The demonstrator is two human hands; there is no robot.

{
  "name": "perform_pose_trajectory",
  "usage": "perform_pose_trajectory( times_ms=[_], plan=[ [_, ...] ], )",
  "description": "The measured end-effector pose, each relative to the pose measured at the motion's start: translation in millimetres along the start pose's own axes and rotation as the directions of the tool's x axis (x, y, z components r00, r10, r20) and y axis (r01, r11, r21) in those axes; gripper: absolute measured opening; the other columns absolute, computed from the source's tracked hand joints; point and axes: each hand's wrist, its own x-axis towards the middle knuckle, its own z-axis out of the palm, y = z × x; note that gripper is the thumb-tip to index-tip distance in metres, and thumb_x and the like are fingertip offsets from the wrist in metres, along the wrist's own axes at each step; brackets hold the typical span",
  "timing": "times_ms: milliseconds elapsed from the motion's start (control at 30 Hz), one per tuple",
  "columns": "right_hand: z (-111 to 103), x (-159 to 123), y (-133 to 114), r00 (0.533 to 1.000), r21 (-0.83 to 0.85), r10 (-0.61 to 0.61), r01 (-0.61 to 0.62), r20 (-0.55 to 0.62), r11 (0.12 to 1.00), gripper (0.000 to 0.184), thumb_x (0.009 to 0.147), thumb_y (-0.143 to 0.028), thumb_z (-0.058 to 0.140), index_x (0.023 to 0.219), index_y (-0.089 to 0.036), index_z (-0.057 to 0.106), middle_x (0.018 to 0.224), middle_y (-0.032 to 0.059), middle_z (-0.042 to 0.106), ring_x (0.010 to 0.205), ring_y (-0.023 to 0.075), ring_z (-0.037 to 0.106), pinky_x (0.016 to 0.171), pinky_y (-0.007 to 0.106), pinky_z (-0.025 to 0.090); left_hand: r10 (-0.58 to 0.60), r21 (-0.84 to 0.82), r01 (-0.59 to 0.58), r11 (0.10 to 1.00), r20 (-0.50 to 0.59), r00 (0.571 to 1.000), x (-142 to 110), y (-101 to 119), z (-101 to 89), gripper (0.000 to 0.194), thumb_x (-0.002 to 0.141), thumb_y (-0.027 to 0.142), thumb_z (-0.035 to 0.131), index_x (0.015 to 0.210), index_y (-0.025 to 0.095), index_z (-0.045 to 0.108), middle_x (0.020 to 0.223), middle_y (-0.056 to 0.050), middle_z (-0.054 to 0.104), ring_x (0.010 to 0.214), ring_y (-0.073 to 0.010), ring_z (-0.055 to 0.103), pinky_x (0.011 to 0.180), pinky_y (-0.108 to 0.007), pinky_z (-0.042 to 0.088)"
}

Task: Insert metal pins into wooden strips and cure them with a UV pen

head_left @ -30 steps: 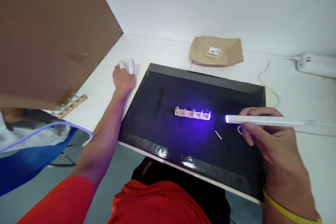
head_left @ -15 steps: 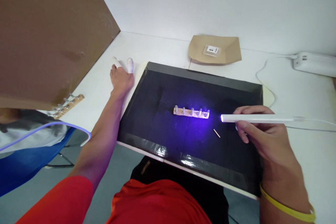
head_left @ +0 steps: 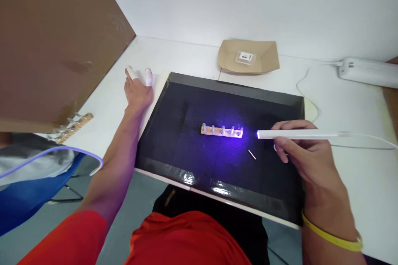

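Observation:
My right hand (head_left: 306, 149) grips a white pen-shaped UV lamp (head_left: 295, 134) between thumb and fingers, its cord trailing off to the right. The lamp's lit purple tip points left at a narrow wooden strip (head_left: 214, 131) and stays a short gap away from it. Several small translucent pieces stand along the strip; their exact kind is too small to tell. A short copper-coloured rod (head_left: 251, 154) lies just below the lamp tip on the black mat (head_left: 186, 107). At the mat's left, my left hand (head_left: 138, 91) rests on the white table, fingers spread, with white covers on two digits.
Behind the mat sits a brown paper tray (head_left: 267, 60) holding a small clear box (head_left: 245, 57). A white power strip (head_left: 368, 72) with a cable is at the right. Another wooden strip (head_left: 76, 127) with metallic-looking pieces lies at the left beside a brown partition (head_left: 56, 41).
The whole view has shifted slightly, so everything appears a little further left. Lamp, strip and both hands keep about the same places relative to each other.

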Motion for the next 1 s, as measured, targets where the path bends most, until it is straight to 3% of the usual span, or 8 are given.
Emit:
perform_pose_trajectory(
  times_ms=[133,267,500,800,1000],
  plan=[
    [-0.4,1.0,2.4,1.000,0.002,-0.005,0.005,0.006,1.000,0.029,0.076,-0.027,0.092,0.094,-0.026,0.070,0.096,-0.0009,0.077,0.044,0.0078,0.057,0.034,0.024,0.043,0.013,-0.015,-0.013,1.000,0.007,1.000,-0.8,1.0,-1.0,0.086,0.109,0.059,0.038,0.161,-0.008,0.024,0.171,-0.032,0.026,0.159,-0.0447,0.032,0.134,-0.064,0.023],
    [0.9,2.4,2.7,1.000,-0.003,-0.023,0.023,0.003,1.000,0.031,0.074,-0.026,0.093,0.093,-0.025,0.069,0.095,-0.0006,0.076,0.045,0.0077,0.058,0.034,0.023,0.043,0.006,-0.008,-0.006,1.000,0.017,1.000,-1.0,3.2,-2.5,0.089,0.108,0.059,0.040,0.159,-0.012,0.025,0.172,-0.035,0.023,0.159,-0.0478,0.031,0.134,-0.063,0.023],
    [2.1,4.6,3.1,0.998,-0.011,-0.052,0.052,-0.022,0.999,0.032,0.075,-0.027,0.093,0.093,-0.024,0.067,0.096,-0.0001,0.077,0.046,0.0078,0.059,0.034,0.022,0.045,-0.004,-0.005,0.005,1.000,0.027,1.000,-1.3,4.8,-3.4,0.088,0.109,0.061,0.037,0.162,-0.008,0.021,0.174,-0.028,0.021,0.160,-0.0441,0.031,0.136,-0.060,0.022],
    [1.4,3.3,3.5,0.998,-0.034,-0.034,0.036,0.055,0.999,0.026,0.079,-0.025,0.089,0.094,-0.025,0.068,0.096,-0.0007,0.075,0.043,0.0066,0.057,0.035,0.023,0.042,-0.063,0.069,0.057,0.996,0.087,0.994,-2.7,14.4,-7.7,0.082,0.111,0.045,0.038,0.165,-0.012,0.012,0.175,-0.032,0.011,0.163,-0.0425,0.024,0.137,-0.054,0.019],
    [1.5,5.0,3.8,0.999,-0.049,-0.020,0.022,0.030,0.999,0.028,0.078,-0.025,0.090,0.093,-0.025,0.068,0.096,-0.0002,0.075,0.046,0.0075,0.059,0.037,0.023,0.045,-0.068,0.115,0.056,0.992,0.101,0.993,-8.4,22.3,-11.7,0.085,0.112,0.048,0.036,0.165,-0.012,0.009,0.177,-0.031,0.004,0.162,-0.0421,0.026,0.137,-0.055,0.018]
  ],
)
